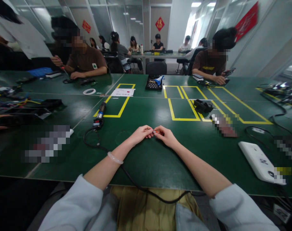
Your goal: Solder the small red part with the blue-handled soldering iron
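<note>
1. Here, at the near edge of the green table [146,107], a black cable [160,200] hangs in a shallow loop and passes under the left forearm, which wears a pale bracelet [115,158].
2. To the right lies a white device [256,162] with a number marked on its top.
3. Beyond it, the left hand [143,134] and right hand [165,135] meet just above the tabletop. A small piece [155,132] sits between their fingertips, at the tip of the right thumb and forefinger.
4. The right hand is closed in a fine pinch on it. The left thumb and fingers are drawn close together right against the piece; whether they also grip it, I cannot tell.
5. The piece shows orange with a lighter, greyish part; its shape is too small to make out.
6. Farther left lies a cylindrical tool [101,110] with a blue band; on the right, a black fixture [203,106] overlaps yellow tape lines [185,119].
7. Then come a white paper [123,93], a tape roll [89,94] and a black tray [152,88] holding a blue-and-white item [159,80].
8. Across the table, two people in brown shirts sit bent over their hands.
</note>
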A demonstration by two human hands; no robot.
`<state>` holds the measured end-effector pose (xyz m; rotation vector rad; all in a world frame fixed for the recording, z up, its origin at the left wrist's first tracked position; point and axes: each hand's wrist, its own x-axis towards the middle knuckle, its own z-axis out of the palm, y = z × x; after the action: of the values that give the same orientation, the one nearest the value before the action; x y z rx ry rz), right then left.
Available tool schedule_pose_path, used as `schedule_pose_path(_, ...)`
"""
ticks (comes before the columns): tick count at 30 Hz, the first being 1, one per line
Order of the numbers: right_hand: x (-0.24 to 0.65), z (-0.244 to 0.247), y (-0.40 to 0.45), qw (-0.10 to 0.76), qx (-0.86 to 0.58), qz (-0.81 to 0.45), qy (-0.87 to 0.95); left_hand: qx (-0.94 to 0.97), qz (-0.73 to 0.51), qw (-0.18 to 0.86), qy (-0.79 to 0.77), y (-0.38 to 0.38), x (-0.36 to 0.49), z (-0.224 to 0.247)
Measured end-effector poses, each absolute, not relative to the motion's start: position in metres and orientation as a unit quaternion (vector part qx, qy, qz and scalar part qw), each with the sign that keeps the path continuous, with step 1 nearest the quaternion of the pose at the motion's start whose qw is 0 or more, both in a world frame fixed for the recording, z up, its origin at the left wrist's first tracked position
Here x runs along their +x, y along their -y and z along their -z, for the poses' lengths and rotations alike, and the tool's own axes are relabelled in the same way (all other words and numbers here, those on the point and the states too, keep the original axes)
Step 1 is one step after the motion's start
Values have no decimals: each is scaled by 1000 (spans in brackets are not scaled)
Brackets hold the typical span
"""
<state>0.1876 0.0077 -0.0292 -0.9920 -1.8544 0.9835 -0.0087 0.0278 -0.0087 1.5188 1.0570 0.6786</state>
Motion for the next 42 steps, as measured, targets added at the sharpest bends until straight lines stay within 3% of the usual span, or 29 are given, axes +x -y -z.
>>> schedule_pose_path(17,187,32,-11,403,-397,-381,731,674,-316,528,-410,-25,-9,8)
schedule_pose_path(25,186,30,-11,391,-409,-393,725,735,-299,458,-400,-20,-9,2)
schedule_pose_path(29,187,26,-9,382,-413,-387,730,788,-280,348,-424,-29,-24,-7)
schedule_pose_path(34,187,25,-9,370,-418,-394,730,726,-260,-12,-636,-52,-93,-22)
schedule_pose_path(37,187,26,-9,370,-415,-398,730,601,-237,-127,-752,-59,-149,-24)
schedule_pose_path(39,187,27,-10,368,-415,-397,731,535,-200,-114,-813,-61,-181,-21)
schedule_pose_path(42,187,27,-10,364,-414,-396,734,500,-119,24,-857,-65,-209,-16)
